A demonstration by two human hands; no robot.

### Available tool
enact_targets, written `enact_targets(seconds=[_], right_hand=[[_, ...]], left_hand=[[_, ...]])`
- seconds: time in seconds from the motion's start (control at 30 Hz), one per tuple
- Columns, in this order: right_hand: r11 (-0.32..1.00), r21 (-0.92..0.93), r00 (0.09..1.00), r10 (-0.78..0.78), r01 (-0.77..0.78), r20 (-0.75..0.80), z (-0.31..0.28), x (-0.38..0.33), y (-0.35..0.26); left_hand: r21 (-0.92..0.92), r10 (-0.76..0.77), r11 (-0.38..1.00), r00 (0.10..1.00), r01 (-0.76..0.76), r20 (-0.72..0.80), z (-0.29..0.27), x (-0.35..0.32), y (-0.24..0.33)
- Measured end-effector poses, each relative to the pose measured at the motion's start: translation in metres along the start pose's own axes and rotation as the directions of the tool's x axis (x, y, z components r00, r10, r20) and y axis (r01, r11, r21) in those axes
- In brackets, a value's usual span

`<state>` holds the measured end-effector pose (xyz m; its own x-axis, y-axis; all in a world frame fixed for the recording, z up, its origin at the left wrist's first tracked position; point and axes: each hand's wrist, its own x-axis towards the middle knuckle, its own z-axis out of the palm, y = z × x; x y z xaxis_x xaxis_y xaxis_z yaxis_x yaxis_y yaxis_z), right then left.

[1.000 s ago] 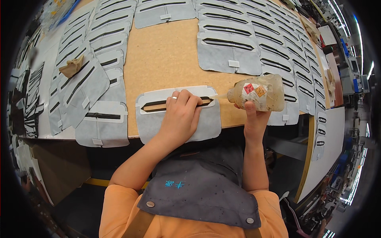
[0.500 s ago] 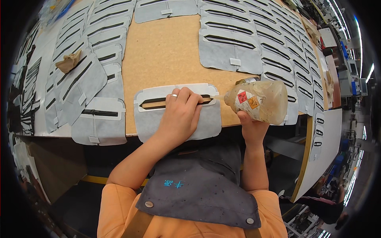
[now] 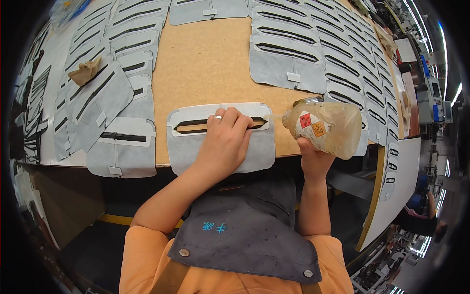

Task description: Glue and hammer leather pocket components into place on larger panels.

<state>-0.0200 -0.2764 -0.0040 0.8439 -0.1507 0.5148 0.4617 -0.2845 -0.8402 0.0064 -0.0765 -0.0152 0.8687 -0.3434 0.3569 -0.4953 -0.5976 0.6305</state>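
A grey fabric panel [image 3: 220, 152] lies at the table's front edge, with a long slot bordered in black across its paler upper band. My left hand [image 3: 225, 139], with a ring on one finger, rests on the panel; its fingers are bent together at the slot, and the fingertips are partly hidden. To the right, my right hand [image 3: 316, 159] grips a cloudy plastic squeeze bottle [image 3: 338, 130] from below. The bottle lies nearly level and bears red and orange diamond labels. Its thin nozzle points left at the slot's right end; I cannot tell whether it touches.
Overlapping rows of similar slotted panels [image 3: 286, 63] cover the table's right side, and more panels [image 3: 120, 157] lie on the left. A crumpled brown piece [image 3: 85, 72] sits on the left stack. Bare brown board [image 3: 203, 63] shows between the rows. A dark metallic object [image 3: 307, 101] is behind the bottle.
The bottle and my right hand have shifted slightly right and down. My left hand stays on the panel at the slot. The whole view has shifted a little.
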Motion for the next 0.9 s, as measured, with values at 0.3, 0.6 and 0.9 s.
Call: enact_targets(seconds=[0.3,0.6,0.9], right_hand=[[0.993,0.062,0.995,0.1,-0.099,-0.009,-0.002,0.003,-0.004],[0.118,0.934,0.868,0.423,-0.336,0.259,-0.051,0.027,-0.011],[0.856,0.441,0.91,0.377,-0.27,-0.175,-0.012,-0.011,-0.003]], left_hand=[[0.002,-0.005,1.0,1.0,0.005,0.004,0.0,0.0,0.001],[0.017,0.013,1.0,1.0,-0.013,0.002,-0.001,-0.002,0.0],[-0.011,-0.026,1.0,1.0,0.026,0.013,-0.003,0.0,0.002]])
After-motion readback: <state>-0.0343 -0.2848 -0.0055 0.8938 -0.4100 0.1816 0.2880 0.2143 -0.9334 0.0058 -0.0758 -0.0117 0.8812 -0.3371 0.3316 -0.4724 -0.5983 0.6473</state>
